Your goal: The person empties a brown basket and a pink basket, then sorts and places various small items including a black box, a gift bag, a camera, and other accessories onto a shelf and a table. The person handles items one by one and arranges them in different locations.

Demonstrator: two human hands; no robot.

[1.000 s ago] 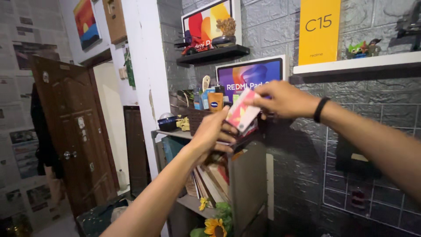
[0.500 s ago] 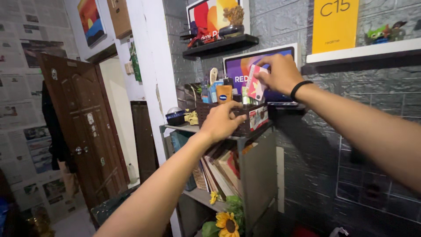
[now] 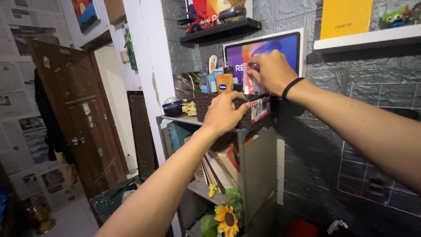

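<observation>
My left hand [image 3: 226, 113] grips the front rim of a dark woven basket [image 3: 201, 103] that stands on top of a grey shelf unit [image 3: 259, 162]. Over the basket's right end, my right hand [image 3: 269, 72], with a black band on its wrist, holds a small pink and white box [image 3: 250, 83] upright. The box's lower part sits down among the basket's contents, and my fingers hide most of it. Tubes and bottles stand in the basket, among them an orange tube [image 3: 224, 83].
A large tablet box [image 3: 285, 46] leans on the grey brick wall behind the basket. A dark wall shelf [image 3: 219, 33] and a yellow box [image 3: 346, 17] are above. Books [image 3: 219, 164] and a sunflower [image 3: 226, 219] fill the lower shelves. A brown door [image 3: 83, 118] is at left.
My right hand carried the pink and white box from in front of the shelf up and over the basket, then lowered it in. My left hand moved from under the box to the basket's rim.
</observation>
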